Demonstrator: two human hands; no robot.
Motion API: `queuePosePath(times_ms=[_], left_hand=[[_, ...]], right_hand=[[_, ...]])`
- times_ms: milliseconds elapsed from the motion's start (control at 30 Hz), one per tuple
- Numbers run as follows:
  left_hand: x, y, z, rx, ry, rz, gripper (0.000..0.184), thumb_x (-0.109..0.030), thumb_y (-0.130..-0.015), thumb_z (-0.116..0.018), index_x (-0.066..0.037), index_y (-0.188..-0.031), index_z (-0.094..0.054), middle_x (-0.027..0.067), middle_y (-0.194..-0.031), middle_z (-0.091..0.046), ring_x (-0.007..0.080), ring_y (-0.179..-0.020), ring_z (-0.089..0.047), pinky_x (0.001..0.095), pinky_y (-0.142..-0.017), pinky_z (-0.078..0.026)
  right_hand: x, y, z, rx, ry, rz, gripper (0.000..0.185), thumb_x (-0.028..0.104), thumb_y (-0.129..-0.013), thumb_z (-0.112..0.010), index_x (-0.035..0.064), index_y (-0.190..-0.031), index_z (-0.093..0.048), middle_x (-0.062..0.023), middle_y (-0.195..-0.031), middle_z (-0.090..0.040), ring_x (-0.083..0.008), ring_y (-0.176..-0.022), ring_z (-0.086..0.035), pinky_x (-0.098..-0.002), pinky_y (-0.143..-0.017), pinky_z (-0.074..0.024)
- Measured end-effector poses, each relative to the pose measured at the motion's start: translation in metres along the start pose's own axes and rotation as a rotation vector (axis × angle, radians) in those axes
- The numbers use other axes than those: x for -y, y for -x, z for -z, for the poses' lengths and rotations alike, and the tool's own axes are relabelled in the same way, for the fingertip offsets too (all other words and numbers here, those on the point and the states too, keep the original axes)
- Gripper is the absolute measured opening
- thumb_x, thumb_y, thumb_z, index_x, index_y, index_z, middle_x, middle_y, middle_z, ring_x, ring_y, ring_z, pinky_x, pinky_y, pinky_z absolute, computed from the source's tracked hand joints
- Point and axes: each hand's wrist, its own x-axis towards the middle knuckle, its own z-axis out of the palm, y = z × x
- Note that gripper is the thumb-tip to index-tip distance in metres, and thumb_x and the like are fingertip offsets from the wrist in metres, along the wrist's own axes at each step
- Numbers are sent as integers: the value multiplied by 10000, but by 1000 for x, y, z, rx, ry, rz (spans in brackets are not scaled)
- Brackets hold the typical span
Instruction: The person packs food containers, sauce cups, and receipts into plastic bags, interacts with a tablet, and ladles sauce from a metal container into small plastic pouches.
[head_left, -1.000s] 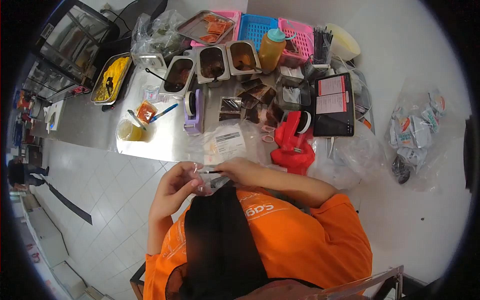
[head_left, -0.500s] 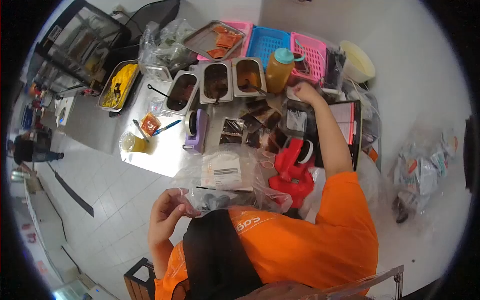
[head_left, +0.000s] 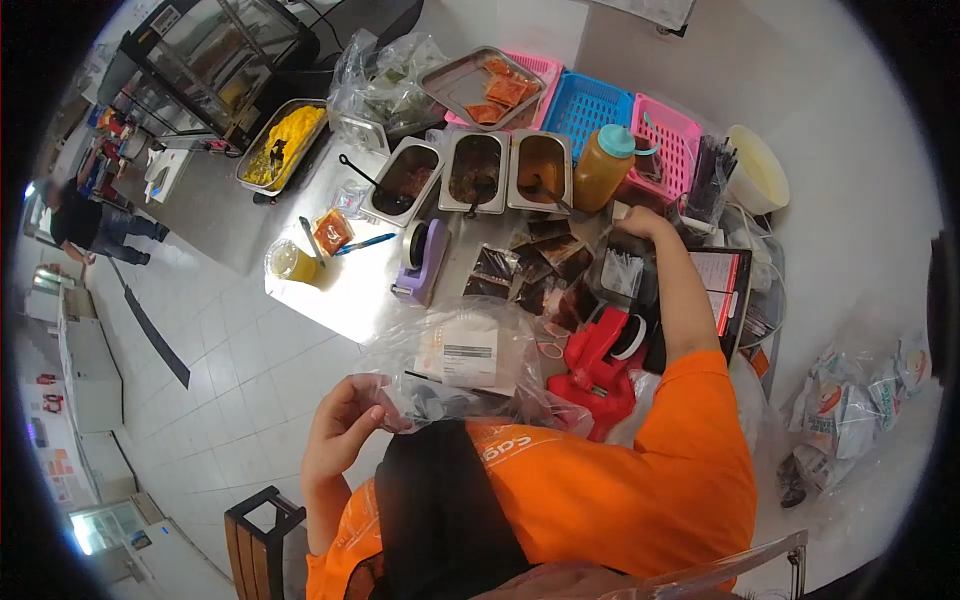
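Observation:
My left hand (head_left: pixel 345 428) is closed on the edge of a clear plastic bag (head_left: pixel 400 345). Inside the bag lies a pale package with a white printed label (head_left: pixel 470 358). My right hand (head_left: pixel 645 224) reaches across the table, its fingers curled down at the far end of a dark open box (head_left: pixel 622 275) of small clear packets, near the squeeze bottle (head_left: pixel 605 165). What those fingers grip, if anything, is too hidden to make out. Left of the box lie several dark sauce packets (head_left: pixel 550 258). A red tape dispenser (head_left: pixel 597 375) sits below the box.
Three metal pans of sauce (head_left: pixel 475 165) stand behind a purple tape dispenser (head_left: pixel 424 265). A metal tray (head_left: pixel 455 85) holds orange-red packets. Farther left are a tray of yellow food (head_left: pixel 290 140) and a covered cup (head_left: pixel 292 263). A person (head_left: pixel 95 222) stands in the far left background.
The view has shifted, so the table's contents appear farther right and slightly lower. My right hand stays by the dark box, and my left hand keeps hold of the bag.

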Motion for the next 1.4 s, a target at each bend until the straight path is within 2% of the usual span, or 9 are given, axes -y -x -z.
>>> queuePosePath(times_ms=[233, 433, 533, 733, 833, 967, 1167, 1267, 1400], left_hand=[[-2, -4, -7, 31, -8, -21, 291, -25, -899, -511, 28, -1177, -445, 87, -832, -591, 198, -804, -635, 301, -729, -521], [-1, -9, -9, 56, -31, -9, 286, -28, -901, -503, 23, -1176, -441, 88, -833, -590, 202, -802, -636, 289, -708, -514], [3, -12, -7, 80, -36, -36, 284, -20, -902, -492, 21, -1178, -437, 87, -830, -589, 202, -806, -633, 296, -716, -514], [1, -13, -8, 86, -19, -18, 289, 1, -895, -485, 25, -1178, -434, 96, -837, -584, 208, -812, -631, 327, -760, -519], [-3, -11, -5, 82, -57, -4, 291, 4, -894, -487, 26, -1179, -435, 99, -843, -584, 212, -814, -632, 334, -767, -521], [-1, -10, 1, 112, -39, -18, 290, 6, -895, -485, 26, -1180, -436, 99, -847, -585, 212, -812, -633, 333, -759, -523], [-1, -4, 16, 199, -46, -24, 294, 5, -899, -483, 27, -1188, -434, 95, -858, -587, 209, -830, -630, 324, -769, -518], [-5, -1, 21, 263, -54, -19, 315, -1, -901, -486, 28, -1209, -423, 95, -870, -586, 211, -849, -627, 324, -784, -512], [-1, 1, 32, 373, -32, -5, 358, 1, -901, -485, 17, -1248, -400, 99, -910, -576, 220, -868, -622, 333, -799, -508]], right_hand=[[38, 46, 39, 282, -76, -31, 256, 294, -777, -620, 40, -748, -630, -21, -659, -563, -130, -574, -504, -300, -490, -418], [3, 19, 14, 161, -147, 218, 170, 206, -743, -651, 59, -826, -674, -16, -720, -603, -119, -610, -532, -301, -498, -428], [8, 24, 10, 193, -229, 42, 207, 201, -719, -673, 64, -873, -686, -20, -740, -621, -124, -618, -557, -310, -510, -444], [-5, 18, 7, 91, -289, 187, 141, 145, -710, -701, 38, -796, -670, -19, -614, -595, -114, -573, -558, -321, -493, -438], [-11, 20, 12, -214, -177, 316, 163, 147, -680, -704, 44, -804, -687, -86, -641, -645, -174, -588, -619, -328, -558, -485], [-18, 27, 19, -291, -364, 95, 164, 173, -701, -691, 49, -778, -617, -97, -705, -652, -198, -632, -628, -328, -585, -478], [5, 79, 22, -1034, -507, 293, 232, 80, -711, -682, 67, -928, -601, -72, -753, -638, -141, -710, -614, -288, -639, -470], [33, 125, 37, -955, -630, 148, 237, 62, -734, -687, 45, -957, -608, -68, -794, -644, -126, -725, -609, -267, -650, -471], [75, 164, 35, -1190, -1030, 294, 201, 70, -794, -660, 3, -976, -605, -61, -832, -643, -118, -727, -599, -242, -652, -469]])
